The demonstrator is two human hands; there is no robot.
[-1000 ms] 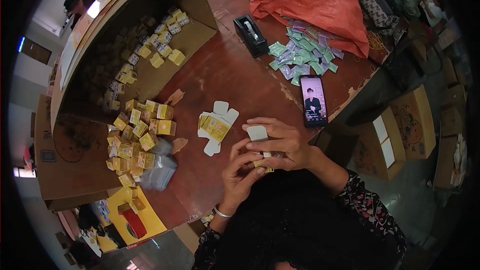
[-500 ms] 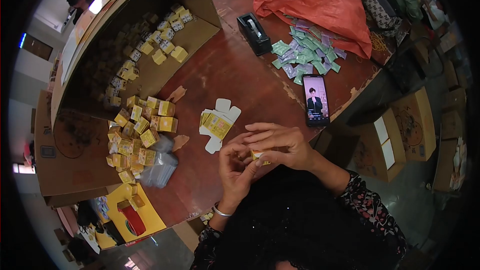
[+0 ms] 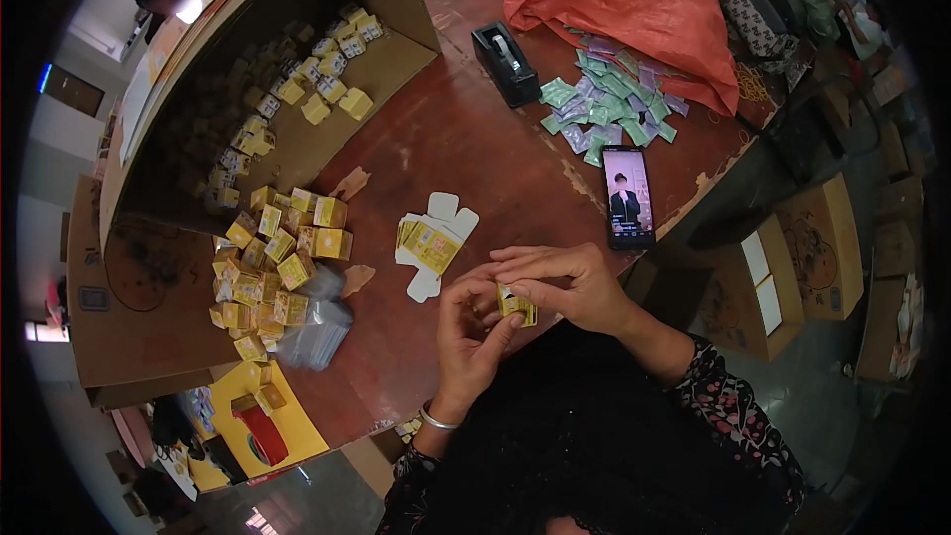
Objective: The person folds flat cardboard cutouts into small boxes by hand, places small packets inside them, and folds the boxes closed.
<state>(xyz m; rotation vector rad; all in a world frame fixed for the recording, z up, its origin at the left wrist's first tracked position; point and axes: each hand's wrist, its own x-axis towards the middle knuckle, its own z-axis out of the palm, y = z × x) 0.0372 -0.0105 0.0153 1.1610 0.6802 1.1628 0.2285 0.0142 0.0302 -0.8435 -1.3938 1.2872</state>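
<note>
Between my two hands, close to the table's front edge, is a small yellow carton, partly covered by fingers. My left hand is closed around its lower left side, thumb pressed on the front. The fingers of my right hand arch over the top, with the thumb at the carton's upper edge. Just beyond my left hand lie flat, unfolded yellow-and-white cartons in a small overlapping stack. Farther left sits a pile of folded yellow cartons, beside clear plastic bags.
A large cardboard box on its side holds many small cartons. Toward the back are a black tape dispenser, green and purple sachets and a red plastic bag. A phone lies at the right table edge. Open cardboard boxes stand right.
My right thumb has shifted up to the carton's top edge, and more of the carton's yellow face shows. My left hand keeps its hold. The flat cartons have stayed put.
</note>
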